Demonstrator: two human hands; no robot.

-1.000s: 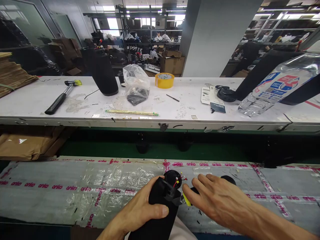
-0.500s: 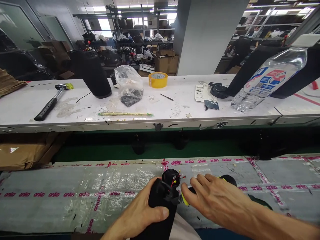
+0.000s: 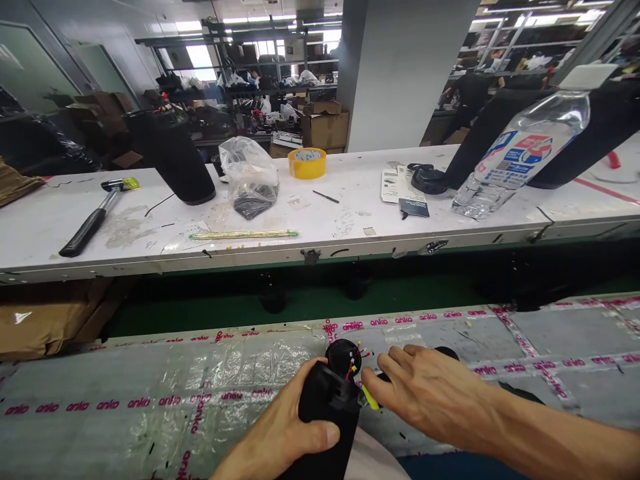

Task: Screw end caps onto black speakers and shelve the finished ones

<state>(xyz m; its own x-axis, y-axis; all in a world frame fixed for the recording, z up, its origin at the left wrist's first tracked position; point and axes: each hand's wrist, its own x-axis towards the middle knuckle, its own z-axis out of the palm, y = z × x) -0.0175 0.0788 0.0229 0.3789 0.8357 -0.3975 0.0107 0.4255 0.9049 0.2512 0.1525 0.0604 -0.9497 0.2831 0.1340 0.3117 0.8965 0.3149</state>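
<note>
My left hand [image 3: 287, 430] is wrapped round a black fabric-covered cylinder [image 3: 325, 440], thumb along its side. The cylinder tilts away from me, its upper end facing the bench. Just beyond that end, a round black cap [image 3: 340, 353] shows small wires with red, yellow and white connectors. My right hand [image 3: 420, 387] is closed round a yellow-and-black handled tool [image 3: 370, 398], close to the cylinder's upper right edge. The fingers cover most of this tool, so its exact kind is unclear.
A plastic-covered lower surface [image 3: 125, 373] with pink-printed tape lies under my hands. On the white bench [image 3: 350, 220] behind are a hammer [image 3: 95, 217], another black cylinder [image 3: 173, 157], a plastic bag [image 3: 249, 177], yellow tape [image 3: 307, 164] and a water bottle [image 3: 530, 147].
The camera view has shifted and tilted slightly. Both hands keep their holds, and the tool stays close to the cylinder's upper end.
</note>
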